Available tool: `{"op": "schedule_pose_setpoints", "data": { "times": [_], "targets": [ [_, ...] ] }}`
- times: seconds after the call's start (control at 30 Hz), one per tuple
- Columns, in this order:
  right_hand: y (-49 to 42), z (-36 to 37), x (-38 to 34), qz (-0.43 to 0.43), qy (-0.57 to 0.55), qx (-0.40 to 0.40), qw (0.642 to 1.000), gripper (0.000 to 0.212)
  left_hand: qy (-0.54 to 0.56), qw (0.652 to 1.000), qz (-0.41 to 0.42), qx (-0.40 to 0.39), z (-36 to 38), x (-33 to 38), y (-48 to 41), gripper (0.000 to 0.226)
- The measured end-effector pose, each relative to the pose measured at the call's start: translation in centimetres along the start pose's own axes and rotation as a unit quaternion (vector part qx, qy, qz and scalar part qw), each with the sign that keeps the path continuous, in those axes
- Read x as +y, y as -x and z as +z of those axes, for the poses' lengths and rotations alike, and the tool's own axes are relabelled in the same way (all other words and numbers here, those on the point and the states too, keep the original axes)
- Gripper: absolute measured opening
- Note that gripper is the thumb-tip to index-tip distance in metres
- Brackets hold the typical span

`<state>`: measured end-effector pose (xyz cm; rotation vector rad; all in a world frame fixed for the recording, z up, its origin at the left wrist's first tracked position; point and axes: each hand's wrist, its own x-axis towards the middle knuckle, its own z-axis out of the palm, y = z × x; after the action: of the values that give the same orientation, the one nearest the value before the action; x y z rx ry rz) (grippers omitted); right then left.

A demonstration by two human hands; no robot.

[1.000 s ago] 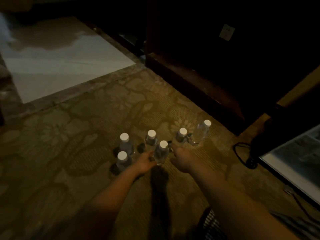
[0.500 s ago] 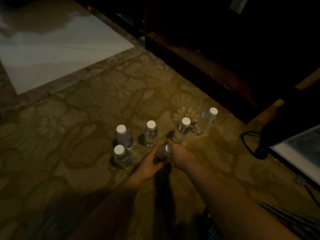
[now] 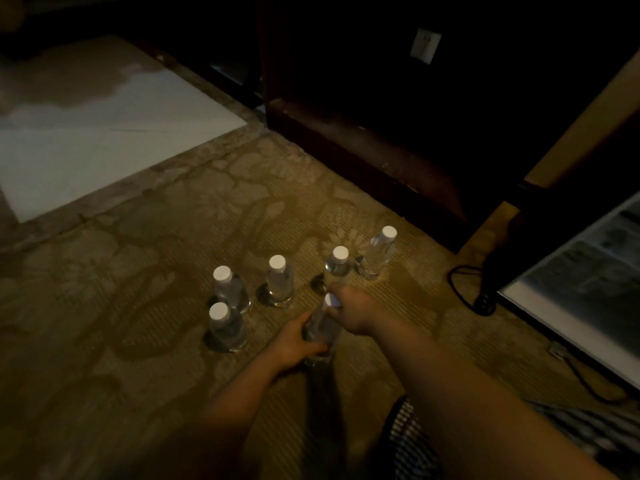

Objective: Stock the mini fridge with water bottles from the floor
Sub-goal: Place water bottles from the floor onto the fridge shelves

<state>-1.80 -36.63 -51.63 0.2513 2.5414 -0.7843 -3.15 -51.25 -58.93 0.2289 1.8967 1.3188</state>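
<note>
Down on the patterned carpet [image 3: 145, 306], both hands are on one water bottle [image 3: 320, 329]. The left hand [image 3: 298, 344] is closed around the lower body of this held bottle, fingers wrapped from the left side. The right hand [image 3: 356, 311] is curled over its top, at the white cap [image 3: 330, 301] (only a small part of the cap shows between the fingers). If the bottle's base touches the carpet or not, I cannot tell, because the light is very dim.

Five other bottles stand upright on the carpet, all with white caps. Two are at the left, one near [image 3: 225, 329] and one just behind it [image 3: 228, 289]. Another one [image 3: 278, 282] stands further right, then one [image 3: 337, 266] just beyond the right hand, and the last one [image 3: 377, 254] is the farthest right.

At the right edge the open mini fridge [image 3: 581, 271] shows a pale interior. A black cable [image 3: 464, 289] lies on the carpet between the bottles and the fridge. A pale tile floor [image 3: 86, 133] is at the far left.
</note>
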Motion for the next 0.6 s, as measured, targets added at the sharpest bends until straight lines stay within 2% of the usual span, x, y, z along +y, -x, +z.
{"op": "schedule_pose_setpoints", "data": {
  "times": [0.13,0.23,0.43,0.6],
  "targets": [
    [2.1,-3.8,-0.3,-0.01,-0.024,0.038,0.999,0.047,-0.028,0.999,0.026,0.005,0.2,3.6,0.3,0.064],
    [4.3,-6.8,-0.3,-0.001,-0.06,0.071,0.996,0.044,-0.08,0.994,0.066,0.019,0.4,7.0,0.4,0.062],
    [9.9,-12.9,0.4,0.011,-0.071,0.123,0.99,0.04,-0.119,0.979,0.163,-0.014,2.9,13.8,1.9,0.055],
    [15.3,-16.8,1.8,-0.005,-0.104,0.192,0.976,0.037,-0.132,0.964,0.23,-0.004,6.5,18.9,2.8,0.048]
  ]
}}
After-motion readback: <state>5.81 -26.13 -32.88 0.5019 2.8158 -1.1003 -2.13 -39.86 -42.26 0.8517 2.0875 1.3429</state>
